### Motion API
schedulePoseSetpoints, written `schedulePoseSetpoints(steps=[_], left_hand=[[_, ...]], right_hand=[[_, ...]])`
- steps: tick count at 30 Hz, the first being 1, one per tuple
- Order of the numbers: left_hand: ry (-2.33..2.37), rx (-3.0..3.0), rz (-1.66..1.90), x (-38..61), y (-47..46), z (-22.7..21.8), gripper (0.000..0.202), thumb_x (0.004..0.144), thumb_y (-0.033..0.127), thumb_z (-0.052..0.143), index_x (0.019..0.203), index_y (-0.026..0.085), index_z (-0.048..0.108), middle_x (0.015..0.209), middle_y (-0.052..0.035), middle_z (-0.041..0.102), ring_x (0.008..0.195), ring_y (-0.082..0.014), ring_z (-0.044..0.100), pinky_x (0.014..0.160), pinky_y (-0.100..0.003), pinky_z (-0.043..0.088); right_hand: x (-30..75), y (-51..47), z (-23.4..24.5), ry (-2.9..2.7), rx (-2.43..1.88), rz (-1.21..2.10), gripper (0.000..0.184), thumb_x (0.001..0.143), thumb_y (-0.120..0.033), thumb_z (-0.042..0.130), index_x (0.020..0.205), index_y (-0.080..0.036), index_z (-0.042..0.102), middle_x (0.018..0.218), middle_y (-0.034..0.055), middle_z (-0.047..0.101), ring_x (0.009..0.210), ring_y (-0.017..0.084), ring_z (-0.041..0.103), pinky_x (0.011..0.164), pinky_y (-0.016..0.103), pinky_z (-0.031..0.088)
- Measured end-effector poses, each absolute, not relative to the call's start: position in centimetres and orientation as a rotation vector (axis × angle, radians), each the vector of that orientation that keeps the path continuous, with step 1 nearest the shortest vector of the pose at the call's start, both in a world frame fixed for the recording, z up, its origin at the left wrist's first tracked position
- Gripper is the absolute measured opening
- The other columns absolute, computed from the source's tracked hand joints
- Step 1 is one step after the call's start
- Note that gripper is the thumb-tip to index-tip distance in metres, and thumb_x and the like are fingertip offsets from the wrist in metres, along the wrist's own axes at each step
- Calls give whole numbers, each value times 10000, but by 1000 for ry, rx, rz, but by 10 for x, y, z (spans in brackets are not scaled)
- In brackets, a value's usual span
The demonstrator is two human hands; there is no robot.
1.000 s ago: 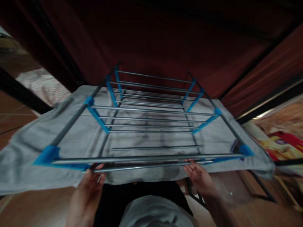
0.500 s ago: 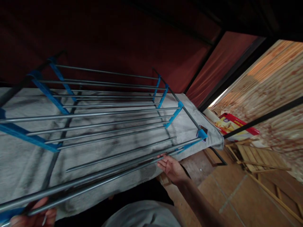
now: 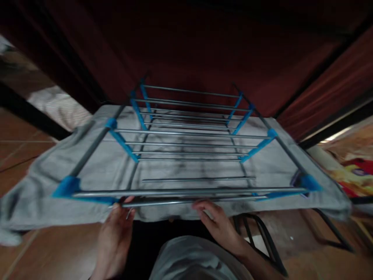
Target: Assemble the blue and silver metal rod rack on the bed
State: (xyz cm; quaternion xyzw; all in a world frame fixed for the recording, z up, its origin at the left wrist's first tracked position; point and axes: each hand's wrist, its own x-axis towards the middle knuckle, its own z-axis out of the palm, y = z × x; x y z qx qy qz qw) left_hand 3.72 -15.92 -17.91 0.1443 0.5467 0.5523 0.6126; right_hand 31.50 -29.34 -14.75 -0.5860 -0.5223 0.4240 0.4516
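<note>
A rack [image 3: 190, 133] of grey metal tubes and blue plastic brackets lies across a grey cloth-covered surface in front of me. My left hand [image 3: 116, 223] is closed at the left end of the nearest lower metal tube [image 3: 163, 202], beside a blue bracket [image 3: 96, 199]. A small pale thing shows at its fingers, too blurred to name. Further right, my right hand [image 3: 217, 223] has its fingers curled on the same tube. One loose-looking rod [image 3: 198, 179] lies behind the front bar. Another blue bracket [image 3: 287, 194] takes the tube's right side.
The grey cloth [image 3: 58, 202] hangs over the front edge. A dark red curtain-like wall [image 3: 189, 50] stands behind the rack. At lower right there is a black metal frame [image 3: 262, 233], and a red and yellow box [image 3: 357, 175] lies beyond. Tiled floor [image 3: 58, 252] shows below.
My view has swung left, so both ends of the rack now show. My left hand remains at the tube's left end; my right hand is still on the tube, nearer its middle.
</note>
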Motion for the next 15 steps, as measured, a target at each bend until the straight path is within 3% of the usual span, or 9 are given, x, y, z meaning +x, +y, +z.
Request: schedulePoseSetpoints(steps=[4, 8, 12, 15], left_hand=[[1232, 409, 1351, 49, -164, -175, 193, 841, 291, 732, 992, 170, 721, 994, -63, 755, 828, -130, 667, 646, -183, 538], [1238, 514, 1358, 48, -169, -181, 465, 798, 469, 761, 1135, 157, 683, 1054, -100, 749, 893, -171, 676, 698, -230, 536], [1388, 861, 1252, 42, -176, -192, 555, 893, 616, 573, 1186, 151, 653, 1114, -137, 730, 1040, -264, 666, 804, -353, 548], [1537, 1295, 1087, 30, -180, -198, 527, 973, 595, 424, 1214, 178, 640, 1211, -131, 693, 1124, -281, 634, 943, -428, 511]], right_hand=[[299, -265, -156, -1658, -1578, 832, 358, 971, -321, 551, 1316, -359, 642, 1364, 41, 614, 1257, 274, 548, 1133, 455, 361], [281, -243, -164, -2073, -1677, 705, 497, 970, -230, 512, 1464, -279, 508, 1439, 89, 564, 1273, 310, 552, 1111, 520, 396], [277, -230, -162, -2447, -1702, 541, 554, 978, -95, 368, 1512, -235, 424, 1435, 95, 567, 1236, 265, 598, 1014, 460, 506], [282, -227, -163, -2566, -1647, 436, 570, 985, -85, 332, 1528, -251, 388, 1407, 89, 592, 1184, 230, 638, 959, 408, 547]])
